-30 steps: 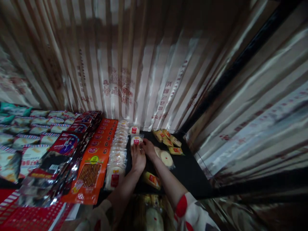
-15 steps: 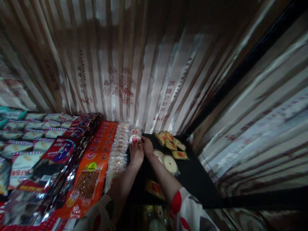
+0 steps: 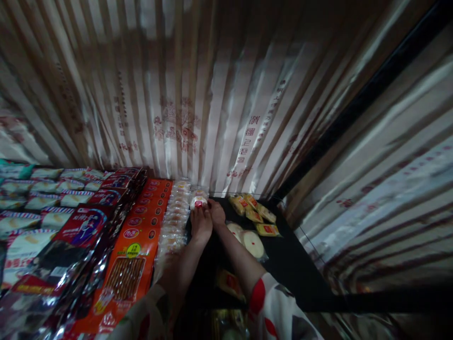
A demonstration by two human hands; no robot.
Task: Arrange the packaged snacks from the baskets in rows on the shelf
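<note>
The upper part of the frame is filled by a pleated pale curtain (image 3: 184, 71), on which reddish drawings and characters are printed. The right side is crossed diagonally by a black bar (image 3: 339, 120). At the lower left, orange packets (image 3: 123, 259) are laid overlapping in a row, and brown sticks are shown on the front one. Beside them, glossy dark red packets (image 3: 83, 231) are seen, then white bags (image 3: 53, 193) with striped edges. Green packaging (image 3: 16, 170) is partly cut by the left edge.
</note>
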